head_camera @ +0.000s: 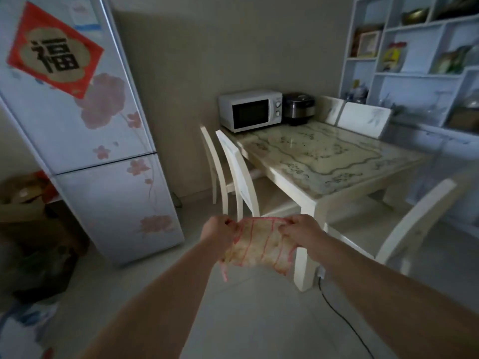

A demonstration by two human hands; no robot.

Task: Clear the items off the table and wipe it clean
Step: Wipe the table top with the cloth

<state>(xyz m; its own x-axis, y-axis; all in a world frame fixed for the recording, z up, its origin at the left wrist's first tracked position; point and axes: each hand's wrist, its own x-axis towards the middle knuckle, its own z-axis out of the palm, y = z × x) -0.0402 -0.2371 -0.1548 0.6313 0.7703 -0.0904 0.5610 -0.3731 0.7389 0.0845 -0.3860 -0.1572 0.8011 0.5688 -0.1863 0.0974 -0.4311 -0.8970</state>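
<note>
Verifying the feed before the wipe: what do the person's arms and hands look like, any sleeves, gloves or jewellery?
Both forearms are bare to the frame edge, no sleeves showing. The left hand and right hand are ungloved; no watch or ring visible, though the picture is soft.

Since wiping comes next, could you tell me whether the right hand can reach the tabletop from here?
Probably not yet: the right hand, gripping the cloth with the left hand, sits short of the table. Nothing blocks the near corner, so a step forward should do.
</note>
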